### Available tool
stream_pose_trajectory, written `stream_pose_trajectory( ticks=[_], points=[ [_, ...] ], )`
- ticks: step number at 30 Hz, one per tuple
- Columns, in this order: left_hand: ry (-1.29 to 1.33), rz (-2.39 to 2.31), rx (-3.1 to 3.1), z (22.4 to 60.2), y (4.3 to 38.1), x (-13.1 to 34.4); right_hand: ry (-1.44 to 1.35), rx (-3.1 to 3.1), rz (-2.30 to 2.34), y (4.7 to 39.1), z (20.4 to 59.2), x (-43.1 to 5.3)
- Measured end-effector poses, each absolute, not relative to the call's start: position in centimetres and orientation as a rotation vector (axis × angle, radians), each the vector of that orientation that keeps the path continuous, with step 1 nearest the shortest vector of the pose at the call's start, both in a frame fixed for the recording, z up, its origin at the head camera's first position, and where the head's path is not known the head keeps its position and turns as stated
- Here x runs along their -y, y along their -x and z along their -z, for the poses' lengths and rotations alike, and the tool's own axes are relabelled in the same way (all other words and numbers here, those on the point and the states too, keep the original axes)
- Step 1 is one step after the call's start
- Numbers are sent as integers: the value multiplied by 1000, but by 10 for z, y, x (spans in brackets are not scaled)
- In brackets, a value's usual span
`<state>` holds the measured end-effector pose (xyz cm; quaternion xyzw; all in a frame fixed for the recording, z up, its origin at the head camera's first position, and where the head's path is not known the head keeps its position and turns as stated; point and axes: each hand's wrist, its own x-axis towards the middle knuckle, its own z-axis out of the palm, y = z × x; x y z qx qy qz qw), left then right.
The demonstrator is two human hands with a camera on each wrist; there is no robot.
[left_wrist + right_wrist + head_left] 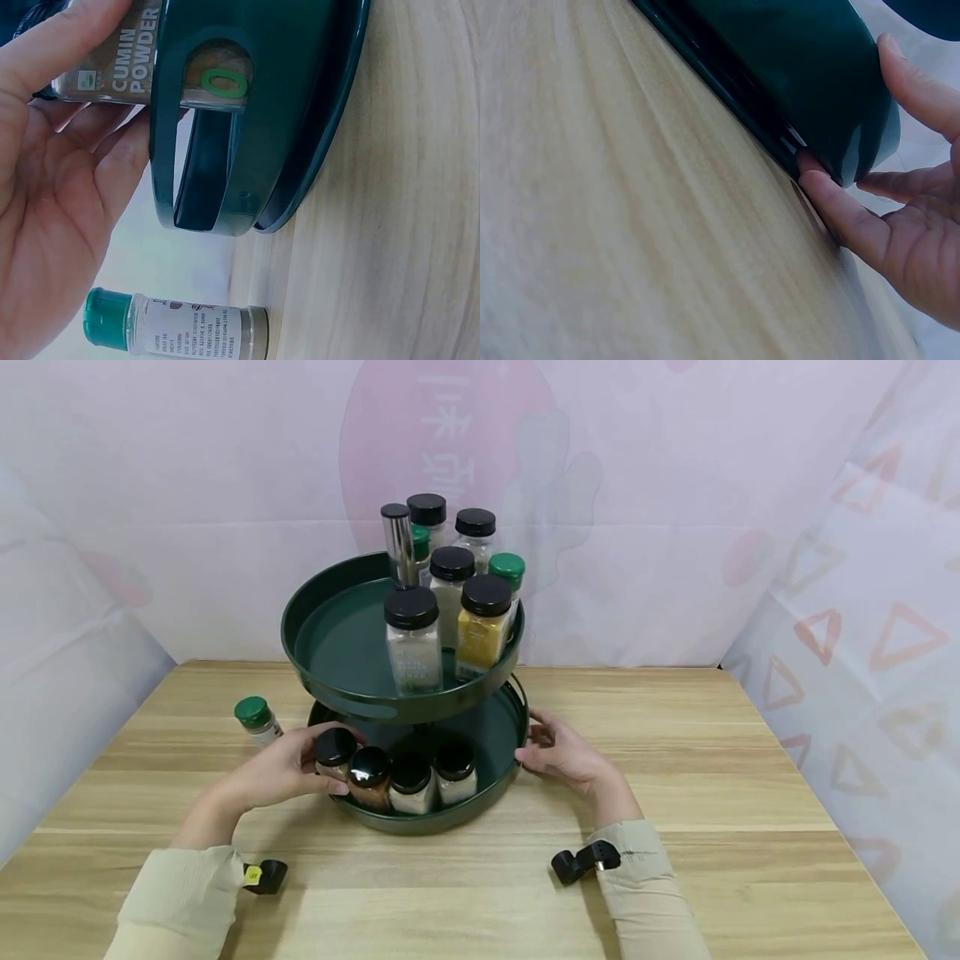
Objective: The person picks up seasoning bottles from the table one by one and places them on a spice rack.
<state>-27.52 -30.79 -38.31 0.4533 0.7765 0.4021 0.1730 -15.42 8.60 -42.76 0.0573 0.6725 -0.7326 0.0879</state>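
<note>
A dark green two-tier round rack [337, 627] stands on the table. My left hand [281, 770] grips a black-lidded cumin powder jar [335, 748] at the left side of the lower tray [495, 735]. The label of that jar shows in the left wrist view, beside an oval handle opening in the tray wall [285, 97]. Right of it in the lower tray are a reddish-brown spice jar [370, 777] and two pale-filled jars [412, 783]. My right hand [566, 756] holds the lower tray's right edge, thumb near the rim and fingertips low by the base.
The upper tier carries several black-lidded jars, among them a yellow-filled jar [480, 635], plus green-capped bottles and a silver cylinder [400, 547]. A green-capped bottle [257, 718] stands on the wooden table [450, 893] behind my left hand. Pale cloth walls [637, 527] surround the table.
</note>
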Motion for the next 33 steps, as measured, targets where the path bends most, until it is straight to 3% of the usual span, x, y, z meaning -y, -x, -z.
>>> stream_pose_trajectory(
  ticks=[10,24,33],
  points=[
    [-1295,-1195,-2172,381,274,316,-191,-1988,2186,155,429,-85],
    [-1328,-1350,-2366,357,265,364,-187,-1988,2195,155,429,-86],
    [-1229,-1563,-2633,351,271,374,-198,-1990,2187,155,428,-86]
  ],
)
